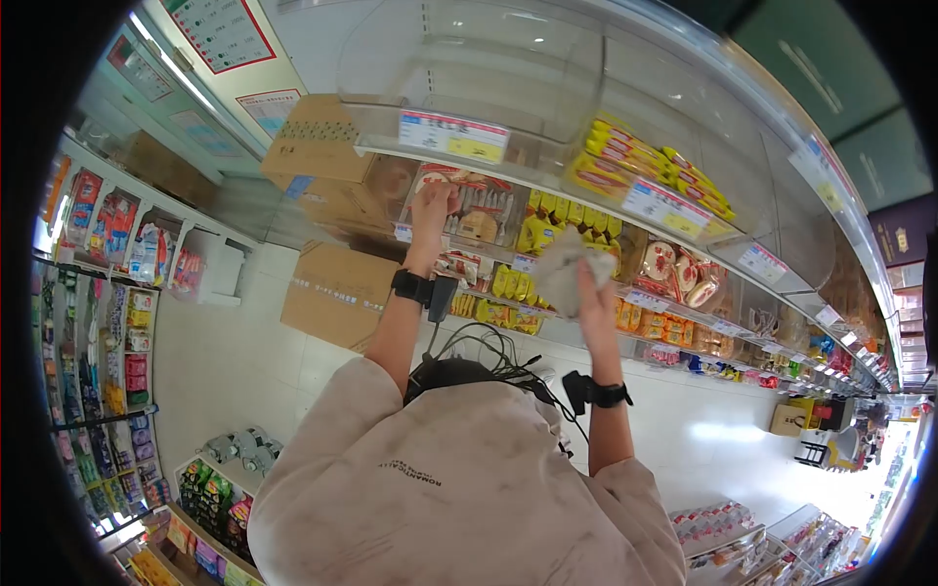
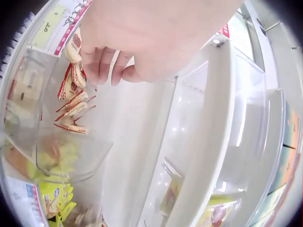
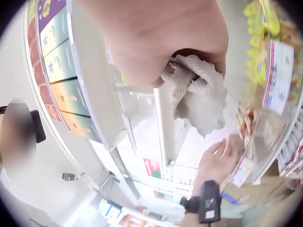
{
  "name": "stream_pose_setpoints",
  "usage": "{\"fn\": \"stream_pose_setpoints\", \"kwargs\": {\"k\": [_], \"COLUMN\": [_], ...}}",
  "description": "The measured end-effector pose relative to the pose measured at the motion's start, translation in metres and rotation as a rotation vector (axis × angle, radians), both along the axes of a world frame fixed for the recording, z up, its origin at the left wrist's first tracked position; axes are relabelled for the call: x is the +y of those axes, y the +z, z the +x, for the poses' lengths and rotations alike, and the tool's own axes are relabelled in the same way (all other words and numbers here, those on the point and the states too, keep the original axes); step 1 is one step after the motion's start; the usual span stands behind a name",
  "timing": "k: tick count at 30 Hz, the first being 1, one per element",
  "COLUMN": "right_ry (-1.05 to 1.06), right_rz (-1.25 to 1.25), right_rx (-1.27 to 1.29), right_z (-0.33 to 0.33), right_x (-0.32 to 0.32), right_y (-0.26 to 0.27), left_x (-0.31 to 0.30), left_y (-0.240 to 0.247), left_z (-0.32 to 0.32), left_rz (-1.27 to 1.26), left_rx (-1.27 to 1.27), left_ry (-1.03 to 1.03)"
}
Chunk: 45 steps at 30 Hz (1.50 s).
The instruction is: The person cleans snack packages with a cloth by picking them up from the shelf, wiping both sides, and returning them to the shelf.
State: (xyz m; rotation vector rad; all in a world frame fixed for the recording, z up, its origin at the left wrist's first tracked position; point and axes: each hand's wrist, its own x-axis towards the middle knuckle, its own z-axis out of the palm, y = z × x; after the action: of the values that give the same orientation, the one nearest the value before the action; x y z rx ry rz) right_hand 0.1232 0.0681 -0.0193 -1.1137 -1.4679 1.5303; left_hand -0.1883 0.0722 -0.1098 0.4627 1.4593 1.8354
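The right hand (image 1: 594,303) grips a crumpled light-grey cloth (image 1: 567,272), held in front of the shelf of yellow packets; in the right wrist view the cloth (image 3: 201,101) hangs bunched from the curled fingers. At the left end of the shelf, the left hand (image 1: 431,210) is over a bin of red-and-white packaged snacks (image 1: 481,200). In the left wrist view the left hand (image 2: 142,42) has its fingers loosely bent beside the row of packets (image 2: 73,111), with nothing seen in them. The right wrist view also shows the left hand (image 3: 220,158) near these packets.
Clear plastic dividers (image 2: 75,161) and price labels (image 1: 454,135) line the shelf edge. Yellow packets (image 1: 650,166) lie on the upper shelf. Cardboard boxes (image 1: 337,293) stand at the left end of the shelving. Black cables (image 1: 489,337) hang near the person's head.
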Motion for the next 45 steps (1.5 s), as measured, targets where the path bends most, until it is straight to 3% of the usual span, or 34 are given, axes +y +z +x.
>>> {"fn": "stream_pose_setpoints", "kwargs": {"k": [5,8,10,11,14,15,17,18,21,24,27,30,31,34,37,40,41,44,45], "right_ry": [0.101,0.099,0.151,0.189,0.267,0.244,0.270,0.279,0.315,0.185,0.087,0.067,0.031,-0.137,-0.257,-0.102,-0.080,-0.045,-0.040], "right_rz": [-0.113,-0.088,-0.073,-0.113,-0.162,-0.199,-0.196,-0.206,-0.095,0.309,0.126,-0.102,-0.100,0.464,0.599,0.863,0.788,-0.089,-0.175], "right_rx": [-0.003,-0.064,-0.190,-0.320,-0.133,-0.153,-0.115,-0.104,-0.307,-0.385,-0.081,0.071,0.044,-0.177,-0.220,-0.369,-0.306,-0.282,-0.165], "right_z": [-0.127,-0.184,-0.212,-0.222,-0.251,-0.256,-0.270,-0.270,-0.262,-0.242,-0.208,-0.180,-0.172,-0.146,-0.148,-0.159,-0.145,-0.112,-0.094], "right_x": [0.021,0.064,0.087,0.087,0.121,0.116,0.123,0.123,0.105,0.093,0.065,0.057,0.050,0.032,0.008,-0.008,0.000,0.012,0.015], "right_y": [-0.001,-0.054,-0.072,-0.061,-0.134,-0.127,-0.136,-0.142,-0.086,-0.063,-0.017,-0.019,-0.016,-0.007,-0.019,-0.012,-0.023,0.013,0.010], "left_x": [0.019,0.013,0.041,0.047,0.045,0.045,0.049,0.049,0.047,0.002,-0.016,-0.029,-0.028,-0.034,-0.038,-0.049,-0.051,-0.055,-0.060], "left_y": [-0.053,-0.021,-0.081,-0.088,-0.074,-0.066,-0.076,-0.083,-0.088,0.009,0.036,0.049,0.047,0.046,0.055,0.069,0.076,0.098,0.099], "left_z": [-0.048,-0.050,-0.071,-0.077,-0.073,-0.072,-0.070,-0.066,-0.064,-0.056,-0.049,-0.043,-0.040,-0.022,0.000,0.034,0.032,0.038,0.042], "left_rz": [-0.008,-0.086,-0.065,-0.087,-0.220,-0.328,-0.197,-0.139,-0.126,-0.092,0.062,0.197,0.208,0.222,0.154,0.173,0.072,0.182,0.206], "left_rx": [-0.028,0.172,0.339,0.380,0.416,0.490,0.390,0.331,0.301,0.158,0.300,-0.031,-0.026,0.029,0.235,0.473,0.482,0.583,0.545], "left_ry": [0.093,-0.112,-0.152,-0.165,-0.195,-0.193,-0.169,-0.164,-0.034,-0.120,-0.174,-0.475,-0.455,-0.414,-0.434,-0.525,-0.625,-0.764,-0.783]}}
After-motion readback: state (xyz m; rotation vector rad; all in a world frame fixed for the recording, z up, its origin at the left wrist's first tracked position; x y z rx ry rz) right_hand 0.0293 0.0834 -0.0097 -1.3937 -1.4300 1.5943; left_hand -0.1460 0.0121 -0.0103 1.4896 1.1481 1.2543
